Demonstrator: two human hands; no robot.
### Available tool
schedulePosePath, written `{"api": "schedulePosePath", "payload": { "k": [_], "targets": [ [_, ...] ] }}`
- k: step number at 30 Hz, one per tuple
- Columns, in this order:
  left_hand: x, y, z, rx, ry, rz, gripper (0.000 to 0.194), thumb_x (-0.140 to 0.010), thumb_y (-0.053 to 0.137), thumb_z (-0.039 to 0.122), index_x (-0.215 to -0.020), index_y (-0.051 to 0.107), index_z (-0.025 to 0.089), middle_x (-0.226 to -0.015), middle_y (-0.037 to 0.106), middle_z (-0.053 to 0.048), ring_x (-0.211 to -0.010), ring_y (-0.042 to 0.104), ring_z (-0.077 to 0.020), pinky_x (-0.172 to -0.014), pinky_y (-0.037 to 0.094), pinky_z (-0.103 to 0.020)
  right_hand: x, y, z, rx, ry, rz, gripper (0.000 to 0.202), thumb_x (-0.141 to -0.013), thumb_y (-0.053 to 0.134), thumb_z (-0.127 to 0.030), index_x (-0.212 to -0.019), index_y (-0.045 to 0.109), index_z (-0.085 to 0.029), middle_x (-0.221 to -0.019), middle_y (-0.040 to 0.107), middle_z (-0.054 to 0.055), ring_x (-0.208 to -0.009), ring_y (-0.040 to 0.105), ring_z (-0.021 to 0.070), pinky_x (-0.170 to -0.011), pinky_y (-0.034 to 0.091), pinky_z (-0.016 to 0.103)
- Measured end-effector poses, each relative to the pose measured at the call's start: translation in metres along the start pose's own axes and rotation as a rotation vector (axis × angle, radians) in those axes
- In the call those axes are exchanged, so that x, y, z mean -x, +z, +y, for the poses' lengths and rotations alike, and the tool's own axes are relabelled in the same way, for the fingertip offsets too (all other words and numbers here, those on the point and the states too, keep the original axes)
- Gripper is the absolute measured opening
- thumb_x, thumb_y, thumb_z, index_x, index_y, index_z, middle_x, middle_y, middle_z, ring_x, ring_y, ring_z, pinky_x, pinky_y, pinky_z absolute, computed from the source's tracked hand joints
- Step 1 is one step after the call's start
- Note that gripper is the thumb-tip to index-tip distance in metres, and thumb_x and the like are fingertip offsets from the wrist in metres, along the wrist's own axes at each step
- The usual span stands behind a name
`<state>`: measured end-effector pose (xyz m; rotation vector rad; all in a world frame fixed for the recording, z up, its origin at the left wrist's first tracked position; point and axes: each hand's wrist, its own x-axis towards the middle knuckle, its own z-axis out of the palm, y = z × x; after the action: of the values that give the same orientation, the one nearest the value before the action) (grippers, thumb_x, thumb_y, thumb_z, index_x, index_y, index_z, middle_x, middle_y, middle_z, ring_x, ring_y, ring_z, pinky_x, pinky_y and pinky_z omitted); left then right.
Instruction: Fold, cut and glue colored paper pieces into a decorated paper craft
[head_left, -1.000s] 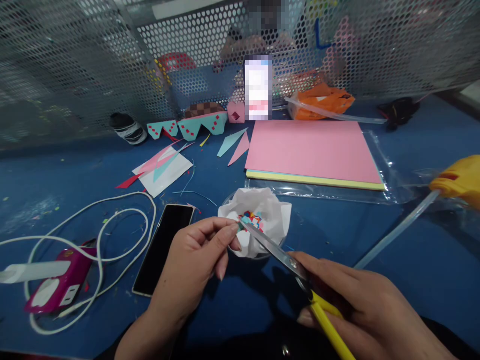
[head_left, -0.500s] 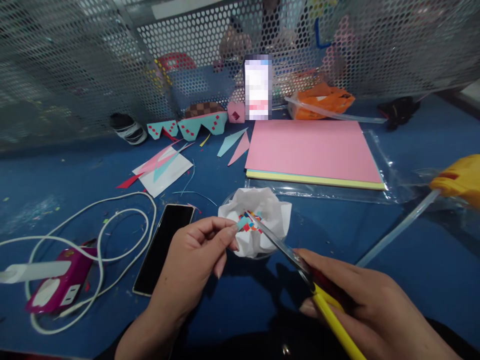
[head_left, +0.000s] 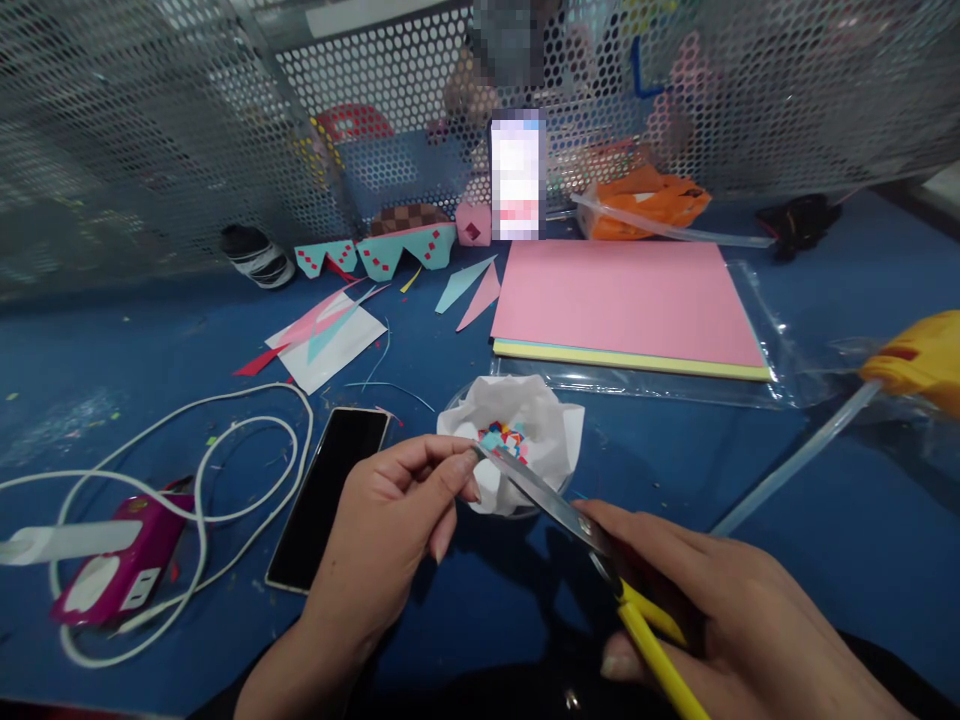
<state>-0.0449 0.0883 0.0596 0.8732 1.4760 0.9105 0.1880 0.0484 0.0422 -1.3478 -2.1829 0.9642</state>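
My left hand [head_left: 409, 510] is pinched at the left rim of a bowl lined with white paper [head_left: 559, 425]; whatever remains between its fingertips is too small to make out. In my right hand [head_left: 727, 590] are yellow-handled scissors [head_left: 544, 495], their blade tips touching or nearly touching the left fingertips above the bowl. Small red, blue, white and orange paper bits [head_left: 504, 440] lie inside the bowl. Left of my left hand lies a black phone [head_left: 330, 490].
Pink sheets [head_left: 622, 300] lie behind the bowl, near an orange bag [head_left: 645, 203]. Cut paper shapes [head_left: 405, 250] and a lit phone [head_left: 517, 175] stand along the perforated metal panel [head_left: 420, 90]. A white cable [head_left: 202, 500] loops around a magenta device [head_left: 127, 560]. Yellow plastic [head_left: 919, 355] is at right.
The scissor tips have moved left and down to the left fingertips. The light blue piece that showed there is no longer visible between them, and more light blue shows among the bits in the bowl.
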Motion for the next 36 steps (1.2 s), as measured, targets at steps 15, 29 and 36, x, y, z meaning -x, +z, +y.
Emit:
{"api": "schedulePosePath", "payload": {
  "k": [15,29,36],
  "targets": [
    [-0.0019,-0.0015,-0.0052,-0.015,-0.010,-0.019,0.027,-0.079,0.076,0.039,-0.095,0.073,0.018,-0.064,0.066,0.002,-0.039,0.044,-0.0031,-0.039,0.028,-0.015,-0.0005,-0.0014,-0.0009,-0.018,-0.029,-0.003,0.038,-0.086,0.062,-0.031,-0.123,0.066,-0.026,-0.084,0.078,0.003,-0.064,0.074,0.0188,-0.060,0.061,0.025],
    [0.0004,-0.0032,-0.0029,-0.031,0.003,-0.039,0.021,-0.082,0.074,0.037,-0.093,0.073,0.020,-0.065,0.066,0.003,-0.037,0.042,0.0000,-0.038,0.025,-0.014,-0.0022,-0.0022,-0.0042,-0.060,-0.016,-0.021,0.034,-0.086,0.061,-0.027,-0.119,0.067,-0.025,-0.083,0.077,0.001,-0.064,0.073,0.0163,-0.058,0.060,0.022],
    [0.0008,-0.0034,-0.0045,-0.015,-0.001,-0.036,0.022,-0.082,0.075,0.038,-0.093,0.073,0.019,-0.064,0.066,0.004,-0.038,0.044,-0.0003,-0.040,0.029,-0.013,-0.0005,-0.0020,-0.0015,-0.110,0.008,-0.041,0.037,-0.083,0.066,-0.031,-0.120,0.065,-0.024,-0.083,0.076,0.001,-0.062,0.071,0.0161,-0.057,0.059,0.023]
  ]
}}
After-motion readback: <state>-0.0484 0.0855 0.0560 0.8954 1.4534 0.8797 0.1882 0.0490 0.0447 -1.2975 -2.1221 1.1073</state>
